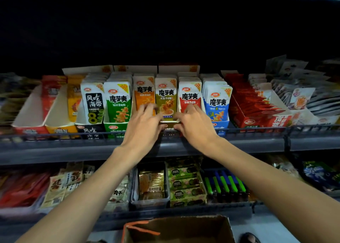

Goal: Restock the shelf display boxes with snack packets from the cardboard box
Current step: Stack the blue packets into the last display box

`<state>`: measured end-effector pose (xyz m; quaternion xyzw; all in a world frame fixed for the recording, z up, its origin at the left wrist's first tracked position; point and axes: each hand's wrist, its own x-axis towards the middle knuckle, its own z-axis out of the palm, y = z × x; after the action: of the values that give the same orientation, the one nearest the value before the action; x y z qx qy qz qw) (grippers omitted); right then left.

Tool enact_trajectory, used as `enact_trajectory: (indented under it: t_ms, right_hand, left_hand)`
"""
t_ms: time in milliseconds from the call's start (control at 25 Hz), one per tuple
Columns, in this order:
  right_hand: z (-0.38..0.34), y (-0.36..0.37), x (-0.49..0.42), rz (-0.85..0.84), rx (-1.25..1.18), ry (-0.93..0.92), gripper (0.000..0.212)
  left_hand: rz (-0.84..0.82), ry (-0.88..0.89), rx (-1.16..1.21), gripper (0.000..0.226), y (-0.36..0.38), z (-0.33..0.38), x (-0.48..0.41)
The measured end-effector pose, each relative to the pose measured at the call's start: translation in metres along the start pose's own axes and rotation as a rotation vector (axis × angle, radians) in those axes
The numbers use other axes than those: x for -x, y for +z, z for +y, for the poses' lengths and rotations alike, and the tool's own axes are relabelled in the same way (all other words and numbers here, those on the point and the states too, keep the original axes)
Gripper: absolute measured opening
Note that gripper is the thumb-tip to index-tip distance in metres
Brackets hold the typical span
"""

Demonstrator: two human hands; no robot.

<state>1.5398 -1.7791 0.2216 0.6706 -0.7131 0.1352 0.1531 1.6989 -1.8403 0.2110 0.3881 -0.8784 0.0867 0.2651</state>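
Partly hidden: olive display box (pixel 168 127), curled left hand (pixel 145 122) and right hand (pixel 195 124) round it.

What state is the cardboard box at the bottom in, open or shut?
Open: the box has its top flaps spread apart, and its dark inside shows. What it holds cannot be told.

Olive packets (pixel 166 97) between orange (pixel 144 93) and red (pixel 189 95).

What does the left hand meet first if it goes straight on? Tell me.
The front orange packet, most likely. The left hand points its fingertips up at it, and they may already touch it; blur hides the depth.
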Motion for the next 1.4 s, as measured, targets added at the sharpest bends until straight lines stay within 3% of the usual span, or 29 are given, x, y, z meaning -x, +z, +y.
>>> enact_trajectory:
  t_ms: [200, 640, 720, 840, 1040, 1400]
  right_hand:
    - [-0.001, 0.007, -0.001, -0.037, -0.055, 0.059, 0.028]
    - [-0.001, 0.006, 0.001, -0.066, -0.04, 0.039, 0.031]
    - [-0.003, 0.004, 0.002, -0.043, -0.031, 0.044, 0.033]
    - [-0.013, -0.003, 0.003, 0.121, -0.014, -0.007, 0.043]
    - [-0.05, -0.002, -0.016, 0.09, -0.009, -0.164, 0.036]
    - [-0.054, 0.009, -0.021, 0.036, 0.021, -0.17, 0.027]
  left_hand:
    - [0.003, -0.06, 0.084, 0.015, 0.006, 0.001, -0.004]
    - [-0.018, -0.052, 0.114, 0.014, 0.003, 0.002, 0.0]
    - [0.034, -0.038, 0.114, 0.022, -0.001, -0.002, 0.006]
    - [0.083, -0.075, 0.066, 0.041, -0.011, -0.021, 0.013]
    - [0.024, -0.09, -0.067, 0.019, -0.019, -0.049, 0.014]
    - [-0.028, -0.101, 0.032, 0.019, -0.007, -0.056, 0.01]
